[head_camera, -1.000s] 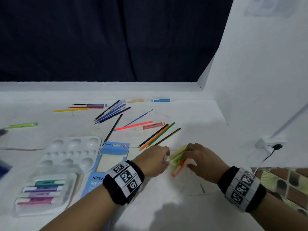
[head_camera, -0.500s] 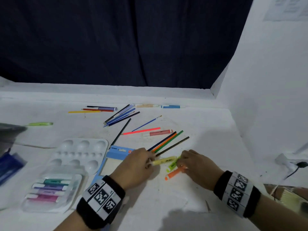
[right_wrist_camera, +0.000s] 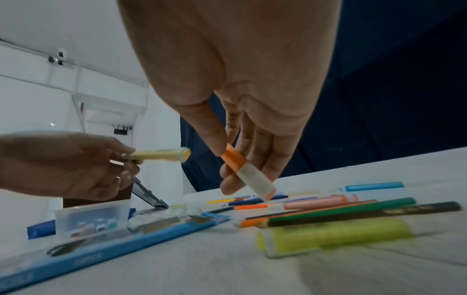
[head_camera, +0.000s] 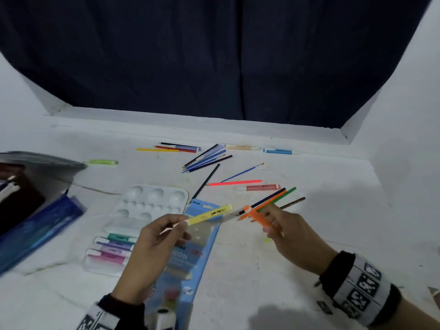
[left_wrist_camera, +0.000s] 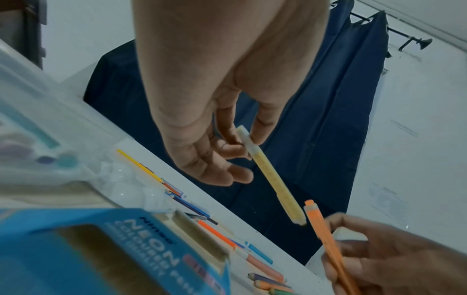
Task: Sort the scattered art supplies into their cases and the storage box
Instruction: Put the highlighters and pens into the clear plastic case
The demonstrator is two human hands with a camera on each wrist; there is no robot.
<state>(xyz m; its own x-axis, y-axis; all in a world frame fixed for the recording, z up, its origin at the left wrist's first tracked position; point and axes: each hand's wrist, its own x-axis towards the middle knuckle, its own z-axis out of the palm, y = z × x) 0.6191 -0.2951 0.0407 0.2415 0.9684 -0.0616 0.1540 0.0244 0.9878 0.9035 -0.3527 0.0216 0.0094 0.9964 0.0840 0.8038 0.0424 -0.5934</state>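
A yellow highlighter [head_camera: 209,214] is pinched by the left hand [head_camera: 152,244]; an orange highlighter [head_camera: 258,216] is pinched by the right hand [head_camera: 292,236], both above the table [head_camera: 309,270].

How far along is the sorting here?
Early. Done: several markers lie in the clear case. In hand: the left hand holds a yellow highlighter, the right hand an orange one. Left: pencils, brushes and pens scattered over the table.
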